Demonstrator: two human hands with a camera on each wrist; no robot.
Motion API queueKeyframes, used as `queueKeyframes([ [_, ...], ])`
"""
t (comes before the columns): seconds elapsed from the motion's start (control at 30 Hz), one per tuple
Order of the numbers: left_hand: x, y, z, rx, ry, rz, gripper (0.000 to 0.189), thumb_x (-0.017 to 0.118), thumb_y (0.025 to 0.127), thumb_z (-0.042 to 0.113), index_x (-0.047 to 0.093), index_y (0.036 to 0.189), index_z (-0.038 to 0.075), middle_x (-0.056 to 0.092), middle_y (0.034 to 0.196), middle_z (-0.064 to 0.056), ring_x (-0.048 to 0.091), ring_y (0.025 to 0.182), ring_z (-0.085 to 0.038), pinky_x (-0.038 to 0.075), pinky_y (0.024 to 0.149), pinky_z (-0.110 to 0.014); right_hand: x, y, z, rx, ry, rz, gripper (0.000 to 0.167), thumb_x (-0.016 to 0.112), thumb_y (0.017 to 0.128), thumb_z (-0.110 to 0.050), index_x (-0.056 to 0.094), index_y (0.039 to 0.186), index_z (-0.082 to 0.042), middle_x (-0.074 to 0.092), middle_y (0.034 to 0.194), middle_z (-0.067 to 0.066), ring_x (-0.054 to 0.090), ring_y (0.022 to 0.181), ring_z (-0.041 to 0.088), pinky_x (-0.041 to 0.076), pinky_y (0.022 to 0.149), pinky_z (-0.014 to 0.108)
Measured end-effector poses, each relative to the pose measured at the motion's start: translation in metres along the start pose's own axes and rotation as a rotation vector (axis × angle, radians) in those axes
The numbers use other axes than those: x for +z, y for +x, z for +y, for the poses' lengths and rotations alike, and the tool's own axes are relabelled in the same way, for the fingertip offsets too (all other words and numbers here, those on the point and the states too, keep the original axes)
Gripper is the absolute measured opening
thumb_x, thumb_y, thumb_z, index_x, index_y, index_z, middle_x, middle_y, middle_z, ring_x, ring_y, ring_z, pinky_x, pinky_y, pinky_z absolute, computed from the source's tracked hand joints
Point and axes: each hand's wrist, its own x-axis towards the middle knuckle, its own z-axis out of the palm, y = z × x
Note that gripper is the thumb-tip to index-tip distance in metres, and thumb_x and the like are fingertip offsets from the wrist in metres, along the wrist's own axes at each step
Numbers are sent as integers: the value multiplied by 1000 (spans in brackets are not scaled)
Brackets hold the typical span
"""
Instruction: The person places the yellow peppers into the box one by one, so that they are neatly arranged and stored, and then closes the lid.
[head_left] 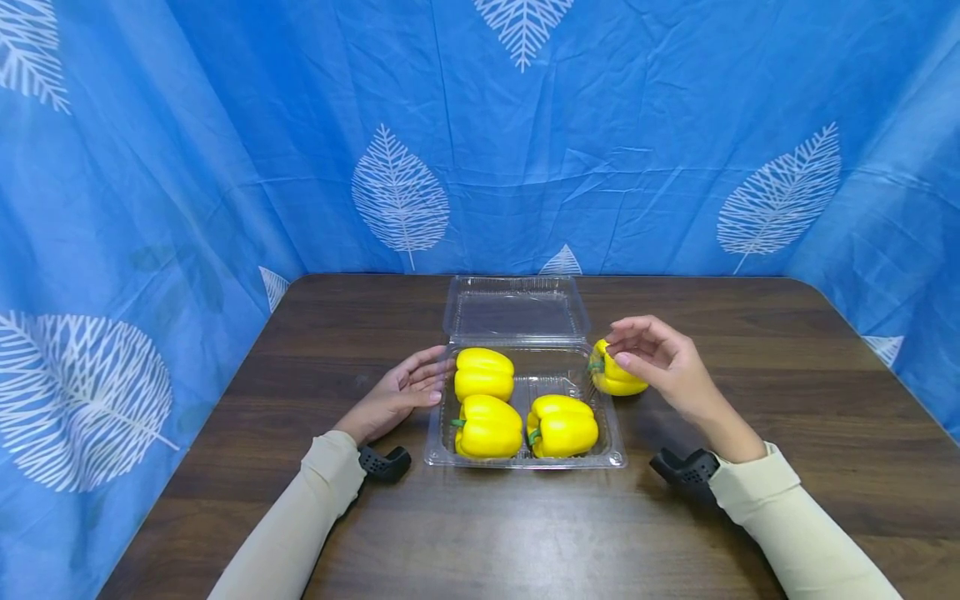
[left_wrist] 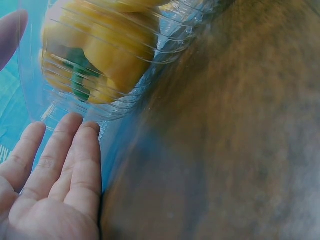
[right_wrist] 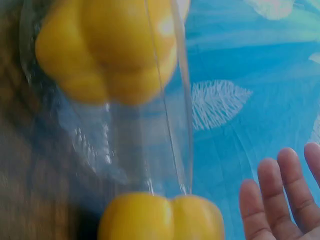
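A clear plastic clamshell box (head_left: pixel 617 433) stands open mid-table, its lid (head_left: pixel 516 308) laid back. Three yellow peppers lie inside: back left (head_left: pixel 483 373), front left (head_left: pixel 487 427), front right (head_left: pixel 562 425). A fourth yellow pepper (head_left: pixel 617 382) sits on the table just outside the box's right wall. My right hand (head_left: pixel 656 358) arches over it, fingertips by its top. In the right wrist view the fingers (right_wrist: pixel 280 200) show apart from that pepper (right_wrist: pixel 160 217). My left hand (head_left: pixel 401 392) lies flat with straight fingers (left_wrist: pixel 55 160) against the box's left wall (left_wrist: pixel 30 65).
The dark wooden table (head_left: pixel 525 533) is enclosed left, back and right by a blue leaf-print curtain (head_left: pixel 637 150). Black wrist mounts (head_left: pixel 384 462) (head_left: pixel 686 467) sit by each sleeve.
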Motion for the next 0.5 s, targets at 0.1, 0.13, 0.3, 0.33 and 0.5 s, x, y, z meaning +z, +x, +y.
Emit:
queueKeyframes([
  [0.1, 0, 0, 1, 4, -6, -2, 82, 65, 101, 4, 22, 171, 5, 32, 174, -22, 33, 160, -39, 48, 117, -29, -6, 0, 1, 35, -26, 92, 33, 62, 97, 18, 70, 123, 0, 74, 114, -3, 70, 106, 10, 56, 97, 16],
  [0.13, 0, 0, 1, 4, -9, -2, 82, 65, 101, 4, 22, 171, 5, 32, 174, -22, 33, 160, -39, 48, 117, -29, -8, 0, 2, 47, -28, 116, 30, 62, 98, 17, 70, 122, 2, 74, 114, -5, 69, 107, 11, 56, 98, 15],
  [0.3, -1, 0, 0, 4, -1, -6, 83, 66, 102, 7, 21, 171, 5, 32, 173, -23, 33, 160, -39, 47, 117, -30, -18, -1, 8, 96, -27, 178, 27, 63, 101, 13, 72, 119, -4, 74, 117, -7, 68, 113, 11, 53, 100, 13],
  [0.33, -1, 0, 0, 4, -2, -8, 83, 66, 102, 7, 21, 171, 5, 32, 174, -23, 32, 160, -39, 47, 117, -30, -20, -1, 9, 107, -31, 177, 28, 63, 101, 12, 73, 120, -6, 73, 118, -6, 67, 114, 11, 52, 101, 13],
  [0.5, -1, -1, 0, 7, -8, -12, 85, 68, 102, 9, 20, 172, 4, 30, 174, -23, 30, 161, -40, 47, 118, -31, -28, -2, 16, 183, -107, 160, 28, 65, 104, 4, 73, 122, -16, 71, 123, -6, 64, 117, 6, 49, 102, 10],
])
